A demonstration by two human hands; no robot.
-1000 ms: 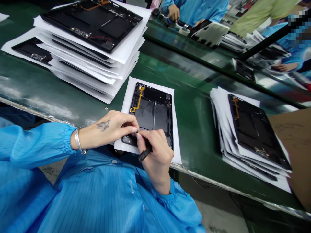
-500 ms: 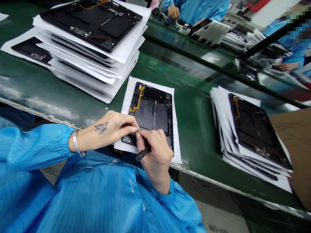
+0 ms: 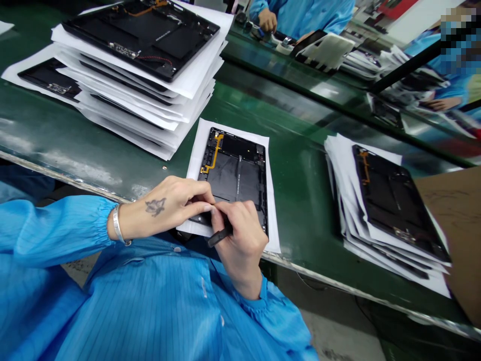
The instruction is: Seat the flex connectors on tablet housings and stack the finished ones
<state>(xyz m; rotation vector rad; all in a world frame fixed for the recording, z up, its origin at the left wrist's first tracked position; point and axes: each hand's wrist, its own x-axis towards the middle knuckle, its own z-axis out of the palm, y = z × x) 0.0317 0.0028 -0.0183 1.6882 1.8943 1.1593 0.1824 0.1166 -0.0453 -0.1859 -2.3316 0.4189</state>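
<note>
A black tablet back housing (image 3: 233,173) with an orange flex cable (image 3: 215,155) lies on a white paper sheet (image 3: 272,225) in front of me. Over its near edge, the fingertips of both hands meet. My left hand (image 3: 175,203) pinches thumb against forefinger; whatever sits in that pinch is too small and hidden to make out. Closed too, my right hand (image 3: 244,240) grips a slim black tool (image 3: 220,236), whose blunt end sticks out below the thumb; its tip is covered by the fingers.
A tall stack of housings interleaved with paper (image 3: 188,110) stands at the left. To the right is a lower stack (image 3: 349,225), beside a cardboard box (image 3: 458,220). Across the green bench (image 3: 300,200), a co-worker in a blue smock (image 3: 308,15) handles parts.
My left hand has shifted slightly right, its fingertips pressing closer to my right ones. The black tool's end has tilted a little. The housing and stacks stay put.
</note>
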